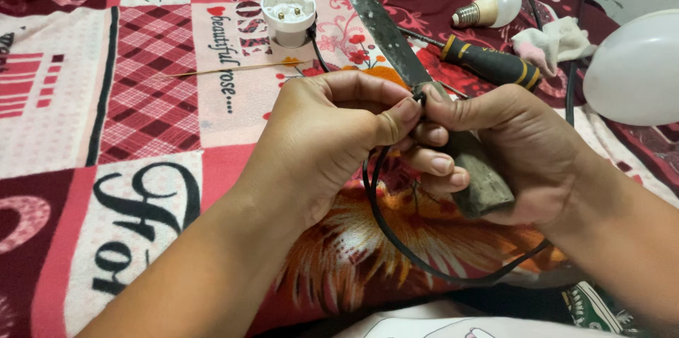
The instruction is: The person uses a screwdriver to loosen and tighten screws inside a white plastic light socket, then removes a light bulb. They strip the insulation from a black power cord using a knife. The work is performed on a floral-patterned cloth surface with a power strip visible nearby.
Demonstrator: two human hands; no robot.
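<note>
Two hands [424, 136] pinch black cable [403, 239] against knife [396, 48].

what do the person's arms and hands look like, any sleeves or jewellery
Both forearms are bare as far as the picture shows, with no sleeves in view. The left hand and the right hand wear no gloves, and no rings, watch or bracelets show. The fingernails are short and unpainted, a few with dark edges.
</note>
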